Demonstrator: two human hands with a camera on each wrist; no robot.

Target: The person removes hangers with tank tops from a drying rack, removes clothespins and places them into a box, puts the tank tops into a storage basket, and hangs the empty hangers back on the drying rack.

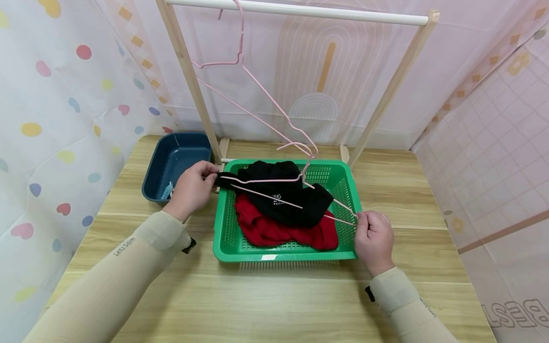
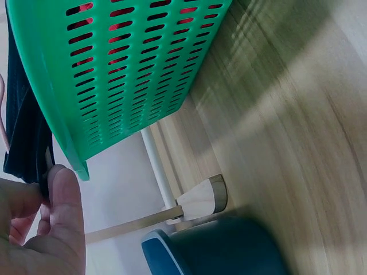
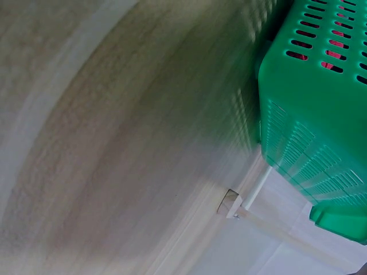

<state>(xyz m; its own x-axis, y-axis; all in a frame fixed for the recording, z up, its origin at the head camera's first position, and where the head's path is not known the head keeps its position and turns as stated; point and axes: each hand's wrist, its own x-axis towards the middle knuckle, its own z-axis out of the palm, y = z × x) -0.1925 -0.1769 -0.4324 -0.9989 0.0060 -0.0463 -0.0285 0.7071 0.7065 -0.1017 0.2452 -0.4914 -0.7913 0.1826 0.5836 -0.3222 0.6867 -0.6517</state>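
Observation:
My left hand (image 1: pixel 190 188) pinches the edge of a black garment (image 1: pixel 296 205) together with the left end of a pink wire hanger (image 1: pixel 274 181). In the left wrist view, thumb and fingers close on the black cloth (image 2: pixel 26 137) beside the basket rim. At the hanger's right end, my right hand (image 1: pixel 375 240) grips the bare wire near the basket's right rim. The black garment carries small white print and hangs partly on the hanger, above a red garment (image 1: pixel 291 233) in the green basket (image 1: pixel 287 257). The right wrist view shows mostly basket and table, hardly any hand.
A second pink hanger (image 1: pixel 241 45) hangs from the white rail (image 1: pixel 317 11) of a wooden rack, its lower end close to the held hanger's hook. Left of the basket stands a dark blue tub (image 1: pixel 150 174) with a small light-blue item (image 1: pixel 167 190) inside. All stand on a wooden table (image 1: pixel 291 305).

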